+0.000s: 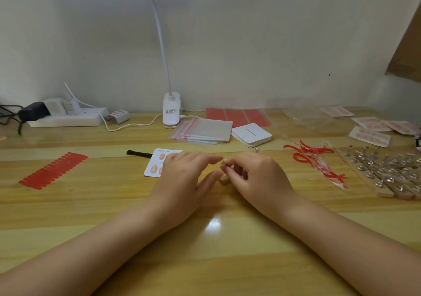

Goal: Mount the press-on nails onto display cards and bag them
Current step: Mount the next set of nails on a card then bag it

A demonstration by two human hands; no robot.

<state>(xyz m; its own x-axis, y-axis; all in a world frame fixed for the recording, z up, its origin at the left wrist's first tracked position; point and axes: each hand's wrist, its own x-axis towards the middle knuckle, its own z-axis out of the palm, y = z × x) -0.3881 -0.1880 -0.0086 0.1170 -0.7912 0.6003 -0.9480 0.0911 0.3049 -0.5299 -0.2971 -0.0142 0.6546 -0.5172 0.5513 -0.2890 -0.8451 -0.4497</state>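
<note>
A: What does the card (157, 162) look like?

B: White, rounded corners, small print along its top edge. Three peach nails (154, 169) show on its left part; the rest is hidden under the left hand (182, 177). It lies flat on the table (114, 204), just left of centre, with a black tool (139, 153) at its far left corner.

A: And the hands?

B: The left hand rests over the card, fingers straight and loosely spread, pointing right. The right hand (255, 175) has its fingers curled, the tips pinching something small and pale; it is too small to tell what. The two hands nearly meet at the fingertips.

A: Where are the bags?

B: A stack of clear bags (202, 130) with red seal lines lies beyond the hands, beside a white box (251, 134) and the lamp clamp (171, 111).

A: What sits toward the edges?

B: On the left, a red strip sheet (53, 170), well apart from the card. On the right, red curled strips (312, 156) and sticks with silvery nails (387, 172). Finished packs (373, 127) lie at the far right. A power strip (68, 117) is against the wall at far left.

A: Open room?

B: The bare wood runs between the forearms and along the near edge, and between the red sheet and the card.
</note>
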